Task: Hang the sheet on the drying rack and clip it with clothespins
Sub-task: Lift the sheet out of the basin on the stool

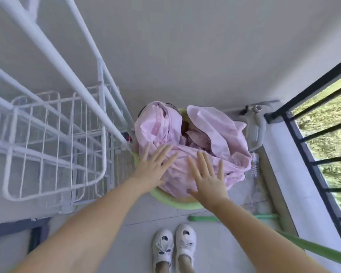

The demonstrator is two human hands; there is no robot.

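Note:
A crumpled pink sheet is piled in a light green basin on the floor ahead of my feet. My left hand hovers over the sheet's near left side, fingers spread, holding nothing. My right hand is stretched out flat above the sheet's near edge, fingers apart too. The white drying rack stands to the left, its long top bars running up and away, with wire shelves below. No clothespins are in sight.
A black railing with grass behind it closes the right side. A green pole and a green-handled tool lie on the floor near my white shoes. A grey pipe fitting sits behind the basin.

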